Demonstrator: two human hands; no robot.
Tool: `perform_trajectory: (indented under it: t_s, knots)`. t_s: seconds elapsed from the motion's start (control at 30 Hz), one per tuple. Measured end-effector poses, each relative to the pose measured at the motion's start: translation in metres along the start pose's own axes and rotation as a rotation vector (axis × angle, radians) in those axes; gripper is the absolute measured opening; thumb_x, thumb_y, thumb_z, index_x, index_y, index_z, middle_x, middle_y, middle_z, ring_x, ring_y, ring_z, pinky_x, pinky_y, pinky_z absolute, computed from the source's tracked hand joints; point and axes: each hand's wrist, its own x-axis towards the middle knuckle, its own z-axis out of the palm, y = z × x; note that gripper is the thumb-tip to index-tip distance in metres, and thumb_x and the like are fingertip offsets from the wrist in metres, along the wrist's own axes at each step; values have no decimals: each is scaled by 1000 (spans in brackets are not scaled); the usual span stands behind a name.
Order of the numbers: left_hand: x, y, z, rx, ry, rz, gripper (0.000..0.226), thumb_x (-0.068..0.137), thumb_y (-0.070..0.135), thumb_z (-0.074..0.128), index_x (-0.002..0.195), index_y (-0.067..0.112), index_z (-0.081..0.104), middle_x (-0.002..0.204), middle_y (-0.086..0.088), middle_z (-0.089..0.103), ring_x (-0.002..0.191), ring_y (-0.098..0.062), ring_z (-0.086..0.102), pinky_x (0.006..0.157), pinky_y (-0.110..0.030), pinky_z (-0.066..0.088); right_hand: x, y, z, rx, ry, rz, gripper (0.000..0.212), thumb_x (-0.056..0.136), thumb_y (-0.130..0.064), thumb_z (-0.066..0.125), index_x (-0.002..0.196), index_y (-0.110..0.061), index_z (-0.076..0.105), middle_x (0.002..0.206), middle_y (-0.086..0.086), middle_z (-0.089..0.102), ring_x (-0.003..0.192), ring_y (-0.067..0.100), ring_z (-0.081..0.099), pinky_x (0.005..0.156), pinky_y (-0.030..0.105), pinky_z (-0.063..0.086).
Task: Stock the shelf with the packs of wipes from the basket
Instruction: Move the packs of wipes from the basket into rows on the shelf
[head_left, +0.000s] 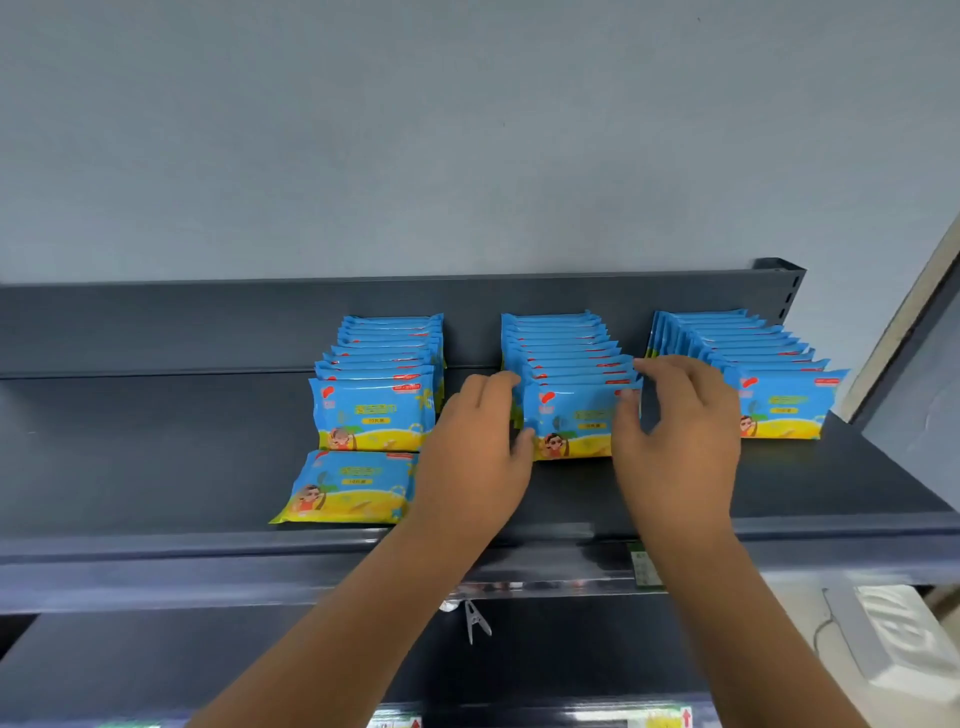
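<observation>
Three rows of wipes stand on the dark shelf (156, 441): the left row (384, 353), the middle row (561, 338) and the right row (748, 343). The left hand (472, 452) and the right hand (675, 441) grasp the front pack (576, 421) of the middle row at its two ends, fingers curled over it. A loose pack (348, 488) lies flat before the left row, just beside the left wrist. Under the shelf edge hang a metal clip (475, 621) and a green label (644, 566).
</observation>
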Motion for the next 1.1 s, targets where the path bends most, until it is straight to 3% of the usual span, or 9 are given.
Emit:
perform_trajectory:
  t_s: [0.1,0.2,0.3,0.47,0.6,0.77,0.93,1.03,1.1]
  knots:
    - [-12,-11,-22,40,24,21,38,93,26,65,129,20,56,120,5,60,110,-16,58,85,-37,55,-16,-37,-1,119,20,35,17,91,-12,67,107,-13,72,110,5,67,105,22,58,89,18,35]
    - [-25,-31,-45,100,0,-25,28,92,26,65,118,20,62,116,5,63,105,-19,58,85,-37,52,-29,-67,12,168,-233,68,11,91,-20,64,83,-21,70,85,-6,64,83,13,57,69,13,32]
    - [-37,-61,-70,82,37,-235,20,87,24,69,107,21,66,110,5,65,102,-23,59,86,-39,50,-43,-86,38,91,-565,1,37,93,-31,59,60,-18,49,63,0,49,63,18,48,55,25,35]
    - [-44,-103,-103,313,-124,-598,30,88,35,61,111,16,61,111,-4,66,107,-34,57,84,-37,41,-52,-108,69,-3,-829,24,47,89,-41,62,59,-6,55,58,9,52,59,24,52,50,36,35]
    - [-39,-100,-113,323,-264,-665,21,90,35,59,99,17,58,89,0,61,94,-28,59,69,-32,41,-51,-121,74,114,-857,157,13,75,-28,78,72,-17,72,72,-2,69,73,19,65,63,39,56]
    - [-41,-98,-116,76,-89,-657,33,82,19,68,115,24,67,102,7,70,93,-20,66,79,-34,54,-56,-123,76,508,-840,507,50,63,-3,89,104,-25,73,90,-8,73,86,12,72,82,42,61]
    - [-40,-98,-112,-176,132,-542,50,85,-3,52,127,21,65,111,8,70,105,-13,65,89,-26,53,-54,-126,84,461,-597,301,60,69,2,83,113,-30,57,93,-10,64,86,8,66,75,36,59]
    - [-32,-95,-105,-227,99,-523,58,85,-4,48,136,22,61,122,9,67,111,-7,60,85,-9,44,-46,-126,95,404,-505,122,53,75,4,77,109,-31,56,92,-8,57,82,11,61,75,35,56]
    - [-28,-94,-102,-290,78,-525,58,84,-3,48,134,25,60,122,9,67,112,-8,61,90,-16,48,-39,-124,103,357,-503,55,50,77,2,77,112,-27,56,96,-7,57,84,11,59,77,37,56]
